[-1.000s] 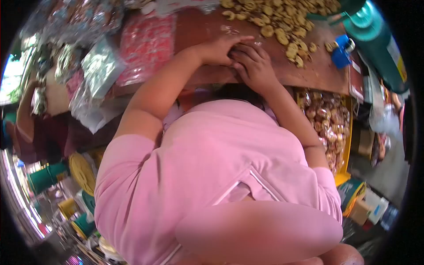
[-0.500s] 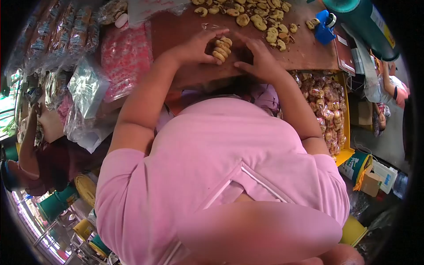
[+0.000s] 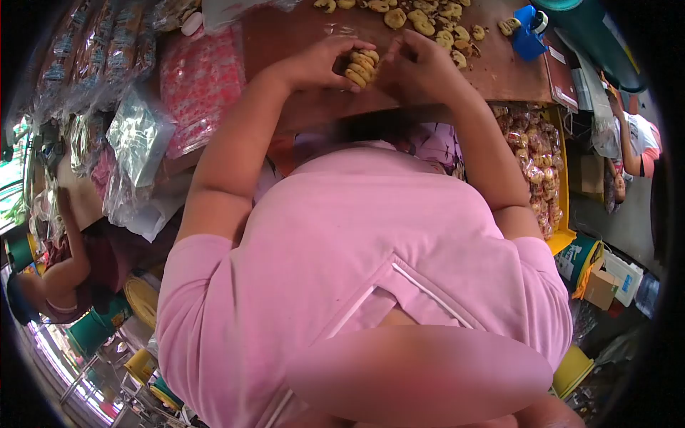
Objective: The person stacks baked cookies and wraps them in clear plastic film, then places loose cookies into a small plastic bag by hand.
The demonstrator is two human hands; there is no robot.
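Cluttered workroom, brown table (image 3: 278, 36) as landmark. Yellow crate (image 3: 561, 242) just beside the table's near right edge, filled with clear-wrapped packs (image 3: 531, 164). Green container (image 3: 599, 50) at the table's far right corner. Red-and-white plastic (image 3: 202, 93) lies flat on the table's left part. Loose pieces (image 3: 424, 18), yellow-brown, scattered over the table's far side. Left hand (image 3: 314, 64), above the middle of the table, grips a short stack (image 3: 362, 69) of the same kind of pieces, fingers curled round it. Right hand (image 3: 428, 60) just beside the stack, fingertips drawn in close; can't tell if they pinch anything. Progress, judged: many packs done, this stack lined up, wrapping on it unclear, plenty of loose pieces left.
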